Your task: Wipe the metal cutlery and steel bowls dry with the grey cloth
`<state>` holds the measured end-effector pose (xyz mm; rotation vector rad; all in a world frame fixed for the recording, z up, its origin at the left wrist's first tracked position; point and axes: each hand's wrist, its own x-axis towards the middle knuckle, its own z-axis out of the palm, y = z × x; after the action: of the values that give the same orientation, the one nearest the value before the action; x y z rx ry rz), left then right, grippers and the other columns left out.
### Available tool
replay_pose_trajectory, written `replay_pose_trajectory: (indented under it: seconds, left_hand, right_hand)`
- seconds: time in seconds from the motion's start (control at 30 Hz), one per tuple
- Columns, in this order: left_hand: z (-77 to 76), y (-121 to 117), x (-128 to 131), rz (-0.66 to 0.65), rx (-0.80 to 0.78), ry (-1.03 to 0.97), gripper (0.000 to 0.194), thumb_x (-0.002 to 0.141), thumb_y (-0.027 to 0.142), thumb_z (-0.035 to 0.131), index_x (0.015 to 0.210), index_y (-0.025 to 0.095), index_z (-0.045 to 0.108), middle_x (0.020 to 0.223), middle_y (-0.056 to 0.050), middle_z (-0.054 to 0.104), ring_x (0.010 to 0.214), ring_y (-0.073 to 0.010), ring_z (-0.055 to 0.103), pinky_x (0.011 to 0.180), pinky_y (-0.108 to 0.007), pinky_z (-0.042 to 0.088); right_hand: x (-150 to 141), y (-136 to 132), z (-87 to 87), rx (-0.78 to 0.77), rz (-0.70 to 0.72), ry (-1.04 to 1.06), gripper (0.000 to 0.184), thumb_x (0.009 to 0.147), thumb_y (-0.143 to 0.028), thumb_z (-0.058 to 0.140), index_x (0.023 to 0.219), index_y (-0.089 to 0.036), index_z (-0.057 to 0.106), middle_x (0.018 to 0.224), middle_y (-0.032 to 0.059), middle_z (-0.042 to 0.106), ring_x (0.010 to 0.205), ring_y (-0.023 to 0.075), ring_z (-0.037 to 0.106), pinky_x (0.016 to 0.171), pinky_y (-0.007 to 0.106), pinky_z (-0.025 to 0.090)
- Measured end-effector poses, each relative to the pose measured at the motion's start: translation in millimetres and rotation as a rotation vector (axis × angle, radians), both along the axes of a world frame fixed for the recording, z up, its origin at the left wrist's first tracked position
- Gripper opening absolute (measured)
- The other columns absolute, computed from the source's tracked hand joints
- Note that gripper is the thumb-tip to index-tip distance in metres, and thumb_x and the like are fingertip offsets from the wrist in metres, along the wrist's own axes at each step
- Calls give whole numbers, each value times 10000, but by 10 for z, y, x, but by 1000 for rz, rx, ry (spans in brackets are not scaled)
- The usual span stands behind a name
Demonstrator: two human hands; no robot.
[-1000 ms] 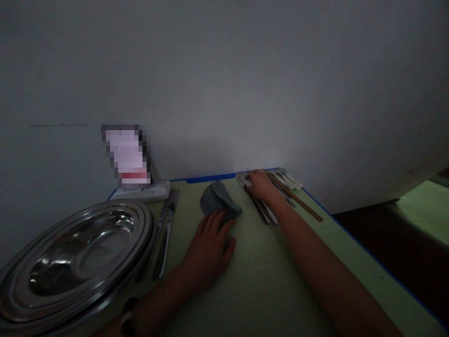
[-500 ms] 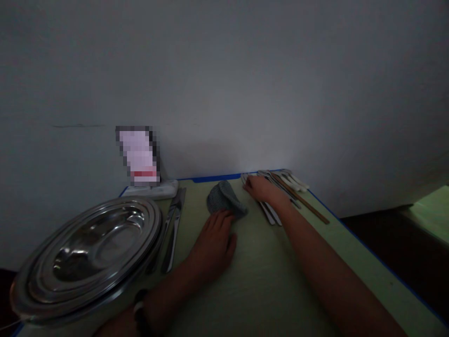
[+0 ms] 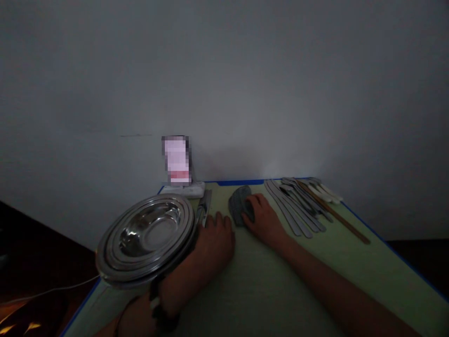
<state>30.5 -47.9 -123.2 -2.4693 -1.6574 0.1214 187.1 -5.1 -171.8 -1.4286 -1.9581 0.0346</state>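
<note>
My right hand (image 3: 262, 219) lies on the green table (image 3: 280, 281) with its fingers curled over the right side of a crumpled grey cloth (image 3: 238, 202). My left hand (image 3: 216, 238) rests flat on the table just left of the cloth, fingers stretched out. Its fingertips are close to the knives (image 3: 205, 209) that lie beside a stack of steel plates (image 3: 147, 236). The left forearm runs along the rim of the plates. A dark band shows on the left wrist.
A row of several spoons and knives (image 3: 296, 208) and wooden chopsticks (image 3: 333, 213) lie at the back right. A blurred upright object (image 3: 177, 159) stands on a white block (image 3: 184, 189) against the wall. The table's blue edge (image 3: 386, 241) runs along the right.
My right hand left the row of cutlery and came left onto the grey cloth. My left hand slid off the cloth toward the knives. The view swung left.
</note>
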Motion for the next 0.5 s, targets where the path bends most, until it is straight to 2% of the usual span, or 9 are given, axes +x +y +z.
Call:
replay_pose_trajectory:
  seconds: [0.1, 0.23, 0.33, 0.43, 0.5]
  left_hand:
    - [42, 44, -19, -36, -47, -19, 387, 872, 235, 396, 1215, 103, 515, 1284, -216, 502, 1126, -362, 507, 759, -492, 500]
    - [-37, -22, 74, -47, -42, 58, 426, 869, 129, 359, 1275, 66, 469, 1329, -232, 459, 1187, -355, 469, 859, -485, 473]
    - [-149, -129, 206, -60, -32, 149, 453, 859, 86, 351, 1298, 7, 434, 1312, -294, 442, 1215, -386, 427, 906, -500, 444]
    - [-196, -194, 269, -130, -22, 162, 459, 845, 71, 364, 1293, 4, 443, 1296, -300, 453, 1198, -399, 440, 877, -503, 471]
    - [-163, -210, 261, -148, -14, 150, 472, 824, 27, 360, 1286, 18, 457, 1327, -277, 428, 1200, -393, 439, 842, -476, 505]
  right_hand:
    - [0, 75, -62, -11, -107, 110, 459, 745, -288, 531, 1173, -142, 450, 1152, 172, 462, 1086, 295, 471, 909, 451, 428]
    - [10, 139, -112, -19, -12, 240, 397, 765, -166, 406, 1160, -170, 448, 1133, 140, 514, 1073, 256, 501, 943, 452, 410]
    - [59, 167, -100, -14, 9, 389, 427, 737, -87, 338, 1139, -179, 451, 1110, 118, 557, 1042, 222, 533, 953, 446, 399]
    - [136, 204, -65, -34, -13, 550, 439, 721, -97, 342, 1142, -160, 451, 1126, 122, 562, 1053, 216, 531, 954, 429, 393]
    - [186, 236, -43, -70, -41, 649, 416, 721, -128, 351, 1117, -143, 477, 1123, 128, 571, 1061, 218, 525, 955, 414, 386]
